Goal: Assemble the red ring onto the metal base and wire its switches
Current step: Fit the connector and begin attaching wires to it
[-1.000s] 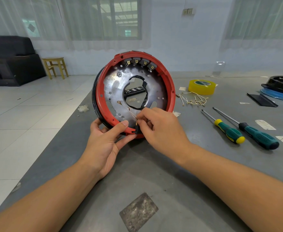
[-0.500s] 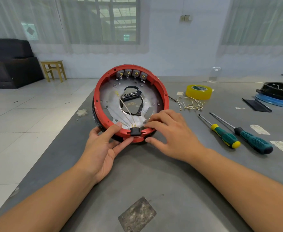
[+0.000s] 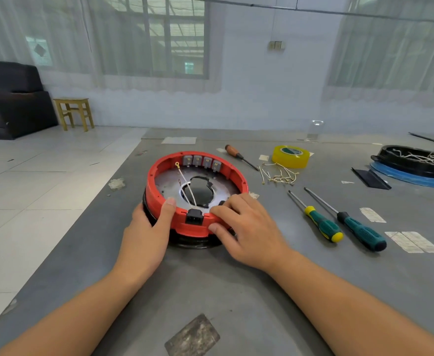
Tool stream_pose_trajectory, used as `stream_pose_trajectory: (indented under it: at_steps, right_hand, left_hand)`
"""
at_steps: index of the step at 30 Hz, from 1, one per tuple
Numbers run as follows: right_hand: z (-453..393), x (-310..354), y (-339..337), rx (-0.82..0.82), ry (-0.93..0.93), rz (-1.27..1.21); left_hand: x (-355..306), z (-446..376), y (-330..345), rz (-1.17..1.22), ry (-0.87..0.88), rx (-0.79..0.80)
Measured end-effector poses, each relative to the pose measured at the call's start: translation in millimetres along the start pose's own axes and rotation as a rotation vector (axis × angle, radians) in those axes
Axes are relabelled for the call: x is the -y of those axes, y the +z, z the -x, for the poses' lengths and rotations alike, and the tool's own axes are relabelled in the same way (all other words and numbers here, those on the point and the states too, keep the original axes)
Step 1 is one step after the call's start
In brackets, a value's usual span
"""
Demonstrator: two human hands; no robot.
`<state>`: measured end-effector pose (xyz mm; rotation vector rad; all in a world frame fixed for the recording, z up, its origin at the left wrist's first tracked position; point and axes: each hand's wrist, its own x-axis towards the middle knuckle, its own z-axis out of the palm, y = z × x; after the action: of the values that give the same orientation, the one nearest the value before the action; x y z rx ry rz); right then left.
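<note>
At frame centre the red ring lies flat on the grey table, holding the metal base, four grey switches and white wires; left hand grips its rim, right hand curls over it. Right: three screwdrivers, one yellow tape roll

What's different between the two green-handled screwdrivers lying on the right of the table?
The nearer-left screwdriver has yellow bands at both ends of its green grip; the right screwdriver has black ones. The yellow-banded one looks shorter, and its handle ends less close to the viewer. Both lie flat on the grey table, side by side, tips pointing away, untouched by either hand.
</note>
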<state>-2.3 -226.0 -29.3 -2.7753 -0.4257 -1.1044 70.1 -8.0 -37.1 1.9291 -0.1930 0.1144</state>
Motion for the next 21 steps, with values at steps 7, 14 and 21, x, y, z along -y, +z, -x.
stream_pose_trajectory:
  at_steps: [7, 14, 21]
  right_hand:
    - [3.7, -1.2, 2.3, 0.007, 0.043, -0.009]
    - [2.6, 3.2, 2.7, 0.022, 0.120, -0.025]
    - [0.4, 6.4, 1.2, 0.022, 0.135, 0.001]
  left_hand:
    - [-4.0, -0.2, -1.8, -0.339, -0.066, 0.034]
    - [-0.5, -6.8, -3.0, -0.272, 0.445, -0.032]
    - [-14.0, -10.8, 2.6, -0.567, 0.839, 0.166]
